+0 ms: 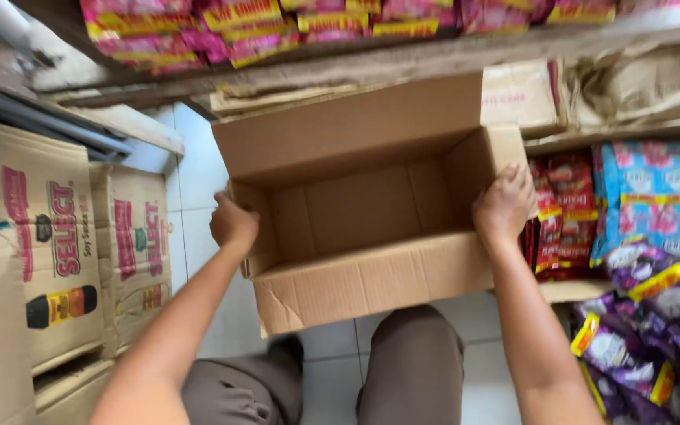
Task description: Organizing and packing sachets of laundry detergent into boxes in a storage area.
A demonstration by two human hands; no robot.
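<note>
The person is showing two bare arms with no sleeves on them. The left hand [234,223] and the right hand [504,206] are wearing no gloves, rings or watch. The fingers [522,179] are bare too. The person is wearing plain brown trousers [411,362], and the cloth is looking smooth, with a few soft folds at the knees.
</note>
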